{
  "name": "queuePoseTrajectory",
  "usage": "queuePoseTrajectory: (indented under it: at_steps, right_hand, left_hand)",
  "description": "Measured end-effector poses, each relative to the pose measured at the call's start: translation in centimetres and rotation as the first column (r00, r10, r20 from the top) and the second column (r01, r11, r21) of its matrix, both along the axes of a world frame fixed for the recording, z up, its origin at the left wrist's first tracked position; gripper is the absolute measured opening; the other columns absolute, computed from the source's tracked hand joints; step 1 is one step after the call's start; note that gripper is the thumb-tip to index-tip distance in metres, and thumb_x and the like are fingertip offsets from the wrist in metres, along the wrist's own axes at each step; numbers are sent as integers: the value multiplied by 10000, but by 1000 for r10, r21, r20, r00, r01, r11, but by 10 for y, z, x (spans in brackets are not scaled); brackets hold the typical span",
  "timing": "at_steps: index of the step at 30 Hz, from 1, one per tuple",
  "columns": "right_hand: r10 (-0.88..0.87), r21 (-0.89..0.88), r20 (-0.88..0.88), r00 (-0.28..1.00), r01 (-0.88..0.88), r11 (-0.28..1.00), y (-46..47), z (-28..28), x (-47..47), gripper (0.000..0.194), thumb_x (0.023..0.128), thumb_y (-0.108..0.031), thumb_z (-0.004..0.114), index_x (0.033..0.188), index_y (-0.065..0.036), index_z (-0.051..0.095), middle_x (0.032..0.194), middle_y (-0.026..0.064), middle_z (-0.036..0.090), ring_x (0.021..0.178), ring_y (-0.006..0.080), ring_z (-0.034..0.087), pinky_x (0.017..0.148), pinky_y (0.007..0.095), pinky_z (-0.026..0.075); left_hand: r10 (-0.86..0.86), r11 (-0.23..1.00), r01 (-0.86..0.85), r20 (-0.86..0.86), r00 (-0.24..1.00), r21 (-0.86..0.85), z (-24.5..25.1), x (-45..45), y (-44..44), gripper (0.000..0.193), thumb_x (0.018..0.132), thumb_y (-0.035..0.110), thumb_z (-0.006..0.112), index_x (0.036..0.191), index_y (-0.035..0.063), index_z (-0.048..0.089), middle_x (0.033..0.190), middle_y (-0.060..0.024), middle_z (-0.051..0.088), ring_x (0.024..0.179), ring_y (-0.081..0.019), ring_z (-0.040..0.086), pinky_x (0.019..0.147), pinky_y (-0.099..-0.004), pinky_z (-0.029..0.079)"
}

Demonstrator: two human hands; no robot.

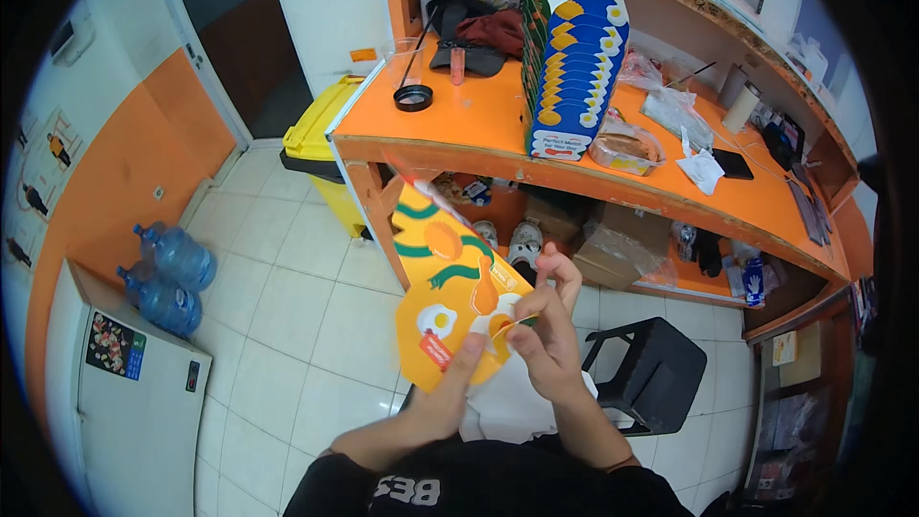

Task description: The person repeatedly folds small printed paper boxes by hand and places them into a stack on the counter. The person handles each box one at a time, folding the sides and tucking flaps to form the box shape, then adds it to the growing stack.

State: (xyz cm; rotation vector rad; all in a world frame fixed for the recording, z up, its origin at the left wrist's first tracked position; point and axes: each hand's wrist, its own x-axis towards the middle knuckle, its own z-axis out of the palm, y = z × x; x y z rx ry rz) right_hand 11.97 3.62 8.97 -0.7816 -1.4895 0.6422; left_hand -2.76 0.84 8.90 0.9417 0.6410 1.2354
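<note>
A yellow printed paperboard food carton [438, 251], with egg and green ribbon pictures, is held over my lap. My left hand [452, 380] grips its lower edge, thumb on the printed face. My right hand [549, 334] pinches the carton's right edge between thumb and fingers; its other fingers are raised. White paperboard pieces [510, 402] lie on my lap beneath the hands. On the orange desk ahead stands a tall stack of nested blue printed cartons [578, 79], with green-printed sides at its left.
The wooden desk [467, 115] carries a black cap [467, 36], a black round lid [413, 98], a plastic food container [628, 147] and a black phone [732, 164]. A black stool [650, 373] stands right, a yellow bin [323, 136] left of the desk, and water bottles [172, 258] farther left.
</note>
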Motion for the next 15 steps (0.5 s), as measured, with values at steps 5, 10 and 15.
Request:
queuePoseTrajectory:
  at_steps: [5, 10, 15]
  right_hand:
    - [23, -210, -142, 990, -53, 976, -11, -4, 10, 177, 837, -113, 653, 809, -81, 481, 1262, 114, 308, 1267, 244, 263, 1067, 360, 176]
    - [-4, -118, -100, 995, -8, 993, -18, 0, 11, 221, 805, -22, 658, 773, -84, 448, 1202, 104, 325, 1208, 210, 311, 1038, 326, 225]
    - [-317, -109, -43, 948, 311, 944, -19, 3, 2, 255, 795, -55, 711, 843, -68, 461, 1029, 76, 379, 1006, 177, 421, 894, 288, 333]
  left_hand:
    - [-40, 934, 135, 277, 960, -332, 11, 22, 0, 446, 988, 181, 458, 1393, 83, 298, 1347, -108, 451, 1249, -223, 467, 1046, -404, 392]
    - [-189, 852, 386, 478, 858, -355, 22, 3, 17, 436, 990, 178, 445, 1389, 71, 304, 1370, -117, 436, 1260, -238, 460, 1054, -433, 387]
    - [-138, 985, 154, 179, 974, -75, 6, 24, 0, 390, 986, 160, 471, 1333, 11, 373, 1308, -114, 482, 1225, -217, 478, 1042, -368, 375]
